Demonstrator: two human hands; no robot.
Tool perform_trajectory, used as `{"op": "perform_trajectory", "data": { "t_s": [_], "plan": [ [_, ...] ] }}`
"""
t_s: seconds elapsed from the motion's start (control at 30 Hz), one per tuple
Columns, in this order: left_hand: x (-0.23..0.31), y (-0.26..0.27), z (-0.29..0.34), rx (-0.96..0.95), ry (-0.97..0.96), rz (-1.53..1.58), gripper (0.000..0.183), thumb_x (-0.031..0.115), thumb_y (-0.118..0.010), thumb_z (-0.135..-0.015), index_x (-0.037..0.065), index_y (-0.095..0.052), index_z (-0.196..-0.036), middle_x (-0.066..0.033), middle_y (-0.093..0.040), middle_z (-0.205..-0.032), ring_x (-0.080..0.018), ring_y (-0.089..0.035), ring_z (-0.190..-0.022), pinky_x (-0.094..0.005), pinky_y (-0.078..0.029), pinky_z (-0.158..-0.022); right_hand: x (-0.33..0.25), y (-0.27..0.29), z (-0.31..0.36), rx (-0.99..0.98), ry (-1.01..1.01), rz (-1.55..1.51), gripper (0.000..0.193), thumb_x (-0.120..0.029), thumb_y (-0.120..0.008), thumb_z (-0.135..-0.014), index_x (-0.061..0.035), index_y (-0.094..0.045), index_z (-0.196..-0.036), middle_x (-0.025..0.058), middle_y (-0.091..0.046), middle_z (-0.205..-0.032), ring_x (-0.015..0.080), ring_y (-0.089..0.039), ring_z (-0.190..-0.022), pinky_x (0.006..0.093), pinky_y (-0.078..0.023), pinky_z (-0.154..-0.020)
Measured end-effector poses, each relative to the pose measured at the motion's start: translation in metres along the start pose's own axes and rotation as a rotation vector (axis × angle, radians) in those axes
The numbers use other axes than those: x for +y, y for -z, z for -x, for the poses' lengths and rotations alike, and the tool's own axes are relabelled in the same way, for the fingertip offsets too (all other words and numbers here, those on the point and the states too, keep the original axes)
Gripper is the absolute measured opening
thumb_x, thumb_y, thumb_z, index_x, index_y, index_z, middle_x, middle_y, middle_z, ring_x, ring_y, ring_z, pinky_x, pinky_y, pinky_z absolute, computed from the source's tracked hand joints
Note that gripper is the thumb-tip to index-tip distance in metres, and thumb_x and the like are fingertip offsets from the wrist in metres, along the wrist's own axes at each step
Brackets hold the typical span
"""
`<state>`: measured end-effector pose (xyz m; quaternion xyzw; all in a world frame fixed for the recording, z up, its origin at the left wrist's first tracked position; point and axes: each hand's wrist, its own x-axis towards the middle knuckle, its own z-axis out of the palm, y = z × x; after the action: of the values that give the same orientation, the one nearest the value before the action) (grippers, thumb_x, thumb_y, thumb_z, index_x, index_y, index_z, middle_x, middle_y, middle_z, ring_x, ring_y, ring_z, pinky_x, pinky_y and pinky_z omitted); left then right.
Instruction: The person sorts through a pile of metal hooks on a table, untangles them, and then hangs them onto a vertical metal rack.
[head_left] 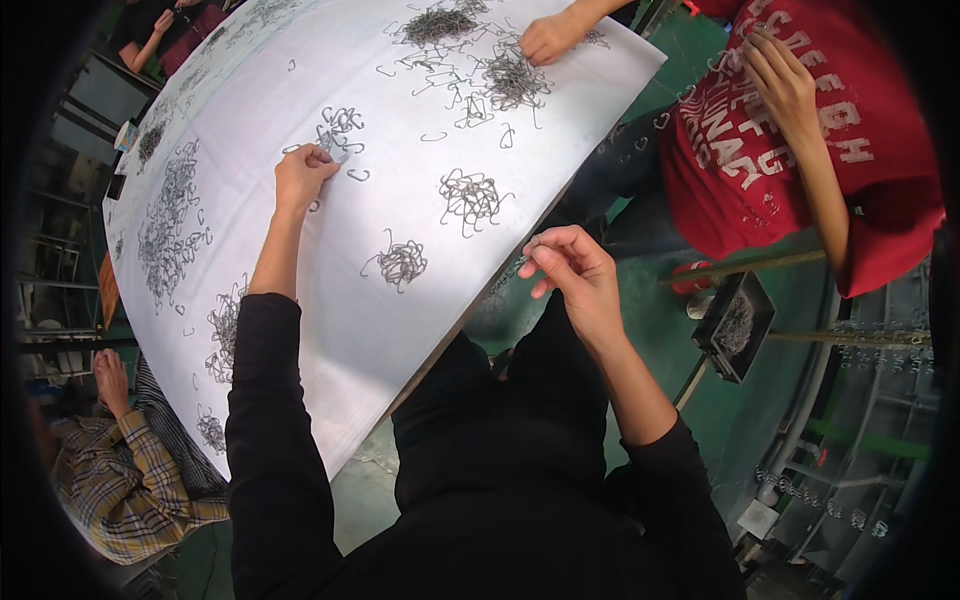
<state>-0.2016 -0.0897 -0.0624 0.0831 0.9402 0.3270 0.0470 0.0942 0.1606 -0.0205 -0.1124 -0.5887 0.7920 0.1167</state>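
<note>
My left hand reaches over the white-covered table, thumb and fingers pinched together beside a small pile of bent wire hooks. Whatever is between those fingertips is too small to make out. Off the table's near edge, my right hand is raised, its thumb and forefinger closed on a thin strand of small metal links that hangs by the edge. Two more hook piles, one looser and one tighter, lie between my hands.
Larger hook heaps lie at the far side, where a co-worker's hand touches one. That person in a red shirt stands at the right. Another person in a plaid shirt is at the left. A black bin stands at right.
</note>
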Motion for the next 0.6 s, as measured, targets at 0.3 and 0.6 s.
{"op": "perform_trajectory", "data": {
  "t_s": [0.3, 0.6],
  "plan": [
    [0.111, -0.052, 0.119, -0.328, -0.124, 0.851, 0.01, 0.007, -0.066, -0.082, 0.0, -0.067, -0.09, -0.0063, -0.067, -0.08, -0.0104, -0.061, -0.071, -0.0233, -0.05, -0.067, 0.001, 0.008, -0.002, 0.007, -0.018, 0.027, 0.011, -0.007, -0.059, -0.088, -0.001, -0.057, -0.097, 0.0068, -0.063, -0.089, 0.0122, -0.063, -0.076, 0.0216, -0.05, -0.056],
    [0.165, -0.073, 0.18, -0.428, -0.063, 1.038, 0.008, 0.006, -0.068, -0.082, 0.001, -0.066, -0.087, -0.0049, -0.065, -0.087, -0.0106, -0.06, -0.081, -0.024, -0.046, -0.074, 0.005, 0.015, -0.007, 0.048, 0.001, 0.014, 0.012, -0.008, -0.062, -0.087, -0.0015, -0.054, -0.093, 0.0068, -0.063, -0.085, 0.0115, -0.063, -0.074, 0.021, -0.047, -0.053]
  ]
}}
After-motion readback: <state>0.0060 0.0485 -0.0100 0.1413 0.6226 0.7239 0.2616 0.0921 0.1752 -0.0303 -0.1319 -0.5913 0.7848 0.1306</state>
